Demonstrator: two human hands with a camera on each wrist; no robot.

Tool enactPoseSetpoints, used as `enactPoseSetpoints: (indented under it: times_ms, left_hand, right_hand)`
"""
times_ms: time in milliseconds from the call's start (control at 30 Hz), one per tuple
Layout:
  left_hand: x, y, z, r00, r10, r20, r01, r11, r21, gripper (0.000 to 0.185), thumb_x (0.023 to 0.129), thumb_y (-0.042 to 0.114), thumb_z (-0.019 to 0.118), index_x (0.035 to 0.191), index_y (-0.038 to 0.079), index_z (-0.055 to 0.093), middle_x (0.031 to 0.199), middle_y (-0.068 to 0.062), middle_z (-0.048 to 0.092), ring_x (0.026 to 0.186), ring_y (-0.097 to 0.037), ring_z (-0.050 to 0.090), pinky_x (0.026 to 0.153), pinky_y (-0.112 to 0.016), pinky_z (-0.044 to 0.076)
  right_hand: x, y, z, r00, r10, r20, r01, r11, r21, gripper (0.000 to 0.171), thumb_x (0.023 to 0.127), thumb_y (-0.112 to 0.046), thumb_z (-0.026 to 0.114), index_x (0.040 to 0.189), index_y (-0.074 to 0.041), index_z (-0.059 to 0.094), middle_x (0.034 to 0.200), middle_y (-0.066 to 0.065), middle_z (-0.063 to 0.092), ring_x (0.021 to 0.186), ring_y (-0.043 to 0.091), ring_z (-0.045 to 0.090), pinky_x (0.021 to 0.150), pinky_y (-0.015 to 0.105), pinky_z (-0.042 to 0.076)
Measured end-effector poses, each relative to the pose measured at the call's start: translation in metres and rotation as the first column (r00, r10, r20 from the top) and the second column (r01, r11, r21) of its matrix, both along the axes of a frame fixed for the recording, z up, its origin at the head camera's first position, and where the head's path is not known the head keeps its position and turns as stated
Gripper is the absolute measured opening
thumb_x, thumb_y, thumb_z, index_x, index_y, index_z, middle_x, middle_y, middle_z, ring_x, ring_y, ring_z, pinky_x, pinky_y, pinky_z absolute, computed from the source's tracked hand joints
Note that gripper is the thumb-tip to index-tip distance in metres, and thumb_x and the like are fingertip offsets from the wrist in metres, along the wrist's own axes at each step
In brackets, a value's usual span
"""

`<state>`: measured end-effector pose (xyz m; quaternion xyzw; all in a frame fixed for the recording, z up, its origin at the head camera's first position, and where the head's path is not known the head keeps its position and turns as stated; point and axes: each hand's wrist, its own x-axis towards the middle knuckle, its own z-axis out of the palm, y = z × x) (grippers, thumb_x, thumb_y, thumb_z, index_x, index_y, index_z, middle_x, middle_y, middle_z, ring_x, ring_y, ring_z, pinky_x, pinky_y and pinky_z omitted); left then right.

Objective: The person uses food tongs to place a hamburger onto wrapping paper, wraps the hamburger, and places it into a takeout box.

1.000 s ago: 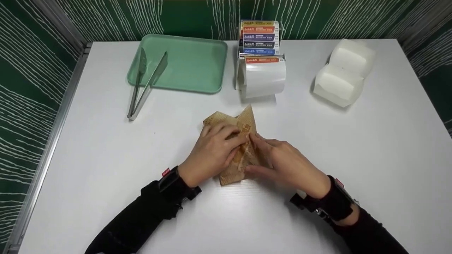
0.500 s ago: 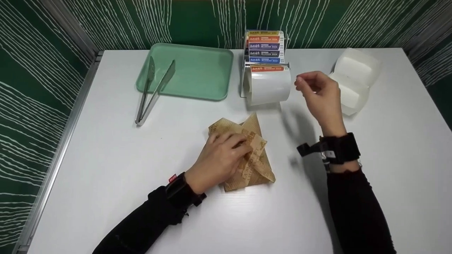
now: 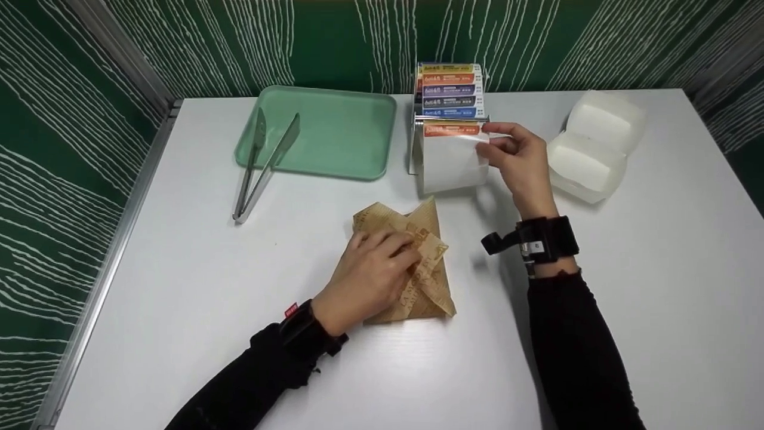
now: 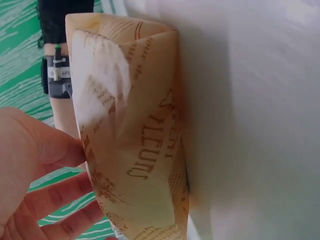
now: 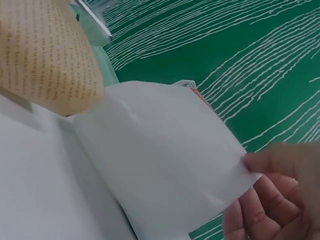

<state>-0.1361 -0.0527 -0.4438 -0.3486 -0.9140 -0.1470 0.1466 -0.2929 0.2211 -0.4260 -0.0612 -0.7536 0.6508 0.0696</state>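
Head view first: my left hand [image 3: 369,280] lies palm down on the brown printed paper parcel [image 3: 418,280], fingers spread loosely and pressing its folded flaps flat, nothing curled around it. My right hand [image 3: 516,161] is raised ahead of the parcel, thumb and fingertips pinching the right edge of the white sheet [image 3: 455,161] hanging from the label dispenser [image 3: 449,95]; the right wrist view shows that pinch on the sheet's corner. The two hands are well apart. Everything sits on a white table [image 3: 627,269] walled in by green panels with white streaks [image 3: 71,149]. Beyond my left hand is a mint tray [image 3: 334,128] with metal tongs [image 3: 262,161] resting across its rim. Just right of my right hand sits an open white clamshell box [image 3: 597,149].
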Motion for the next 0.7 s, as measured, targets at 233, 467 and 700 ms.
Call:
enactPoseSetpoints:
  times_ms: [233,467,700]
  left_hand:
    - [-0.001,0.001,0.001,1.000,-0.004,0.026,0.004,1.000,0.016,0.017,0.108,0.019,0.064,0.118,0.021,0.077,0.131,-0.001,0.072,0.124,-0.024,0.065,0.096,-0.045,0.054]
    - [0.000,0.001,-0.001,1.000,-0.008,0.030,0.008,1.000,0.011,0.017,0.108,0.019,0.064,0.118,0.021,0.077,0.132,-0.001,0.072,0.126,-0.024,0.064,0.097,-0.044,0.056]
    - [-0.002,0.002,-0.001,1.000,-0.013,0.024,0.013,1.000,0.026,0.015,0.108,0.020,0.065,0.116,0.020,0.078,0.131,-0.001,0.072,0.124,-0.024,0.064,0.097,-0.043,0.056]
  right_hand:
    - [-0.004,0.002,-0.008,1.000,0.016,-0.006,-0.016,1.000,0.002,0.038,0.090,-0.008,0.084,0.128,-0.013,0.076,0.094,-0.005,0.079,0.092,0.009,0.072,0.076,0.019,0.061]
    - [-0.008,0.000,-0.013,0.999,-0.003,-0.040,0.002,1.000,-0.026,0.037,0.090,-0.003,0.083,0.126,-0.009,0.078,0.112,-0.003,0.082,0.105,0.011,0.073,0.086,0.018,0.058]
    - [-0.013,0.000,-0.011,0.999,-0.020,-0.033,0.016,0.993,-0.115,0.029,0.094,-0.003,0.077,0.122,-0.004,0.080,0.099,-0.004,0.083,0.095,0.009,0.077,0.083,0.020,0.062]
